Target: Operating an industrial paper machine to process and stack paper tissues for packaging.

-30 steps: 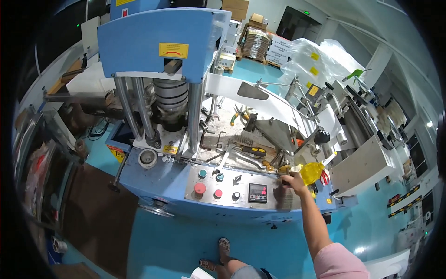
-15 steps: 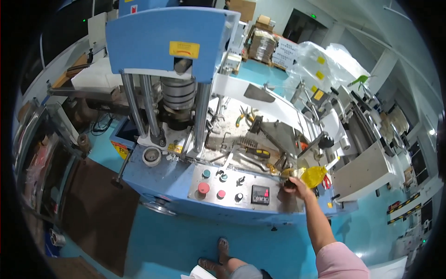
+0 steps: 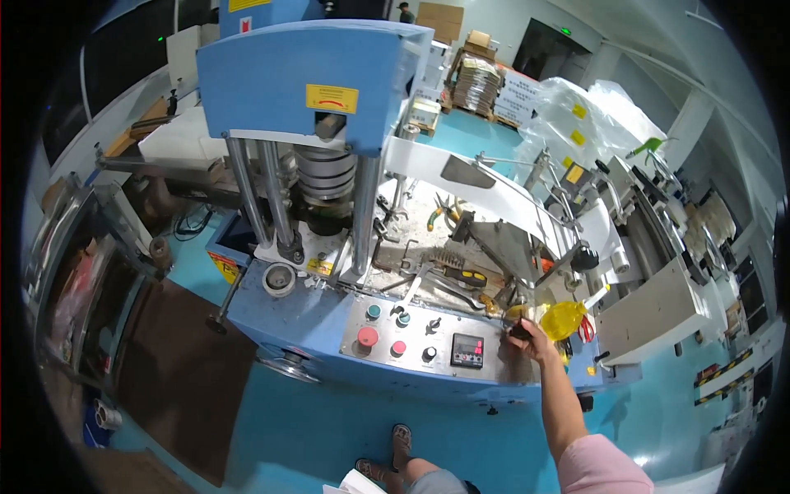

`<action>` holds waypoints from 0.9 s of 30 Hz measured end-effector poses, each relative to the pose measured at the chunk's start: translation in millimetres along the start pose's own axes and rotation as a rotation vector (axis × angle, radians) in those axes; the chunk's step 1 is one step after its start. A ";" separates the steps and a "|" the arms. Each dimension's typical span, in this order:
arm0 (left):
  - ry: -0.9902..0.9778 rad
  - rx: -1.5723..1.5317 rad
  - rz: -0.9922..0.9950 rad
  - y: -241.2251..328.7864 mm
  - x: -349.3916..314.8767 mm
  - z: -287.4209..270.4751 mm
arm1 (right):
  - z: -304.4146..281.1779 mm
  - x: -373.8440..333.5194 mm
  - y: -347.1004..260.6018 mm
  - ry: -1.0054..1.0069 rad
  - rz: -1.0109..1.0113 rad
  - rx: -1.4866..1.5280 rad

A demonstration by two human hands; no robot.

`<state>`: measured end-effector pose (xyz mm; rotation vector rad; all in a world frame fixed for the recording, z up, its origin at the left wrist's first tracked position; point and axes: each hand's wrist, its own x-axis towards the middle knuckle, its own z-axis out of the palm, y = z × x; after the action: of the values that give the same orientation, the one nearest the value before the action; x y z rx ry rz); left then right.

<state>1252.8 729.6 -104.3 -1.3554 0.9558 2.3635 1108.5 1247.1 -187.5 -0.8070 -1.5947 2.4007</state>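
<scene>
My right hand (image 3: 535, 341) reaches in from the lower right to the right end of a blue machine's (image 3: 288, 321) front ledge. Its fingers are closed around a small dark thing that I cannot make out. Right beside the hand stands a yellow squeeze bottle (image 3: 562, 319) with a pale spout. To the hand's left is the metal control panel (image 3: 387, 329) with coloured buttons, knobs and a small display (image 3: 467, 351). Behind the panel lie a screwdriver (image 3: 466, 277), a wire brush (image 3: 444, 258) and yellow-green pliers (image 3: 436, 216). My left hand is out of view.
Steel columns (image 3: 364, 218) and a blue press head (image 3: 288, 82) rise at the left. A white side unit (image 3: 650, 309) stands at the right. A brown mat (image 3: 177, 375) covers floor at the lower left. Wrapped pallets (image 3: 475, 85) and a distant person (image 3: 406, 12) are behind.
The view has shifted slightly, so the machine sits a little lower and farther right. My right hand stays closed at the same spot beside the yellow bottle.
</scene>
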 end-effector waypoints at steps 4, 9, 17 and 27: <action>-0.002 -0.053 -0.011 2.8 -1.4 -6.2 | 36.1 -10.5 -17.7 0.273 0.107 -0.554; -0.089 0.163 0.145 -5.6 11.8 -23.8 | 55.1 -7.0 -17.5 0.492 -0.104 -1.590; -0.102 -0.190 -0.108 4.1 11.6 -18.9 | 26.2 7.9 -2.7 0.435 -0.361 -1.374; -0.137 -0.103 -0.044 9.3 19.0 -33.5 | 35.1 0.1 0.2 0.383 -0.211 -0.766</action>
<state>1260.4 699.0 -128.1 -1.2178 0.7679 2.4658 1090.6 1218.6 -177.5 -1.0487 -2.2750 1.3495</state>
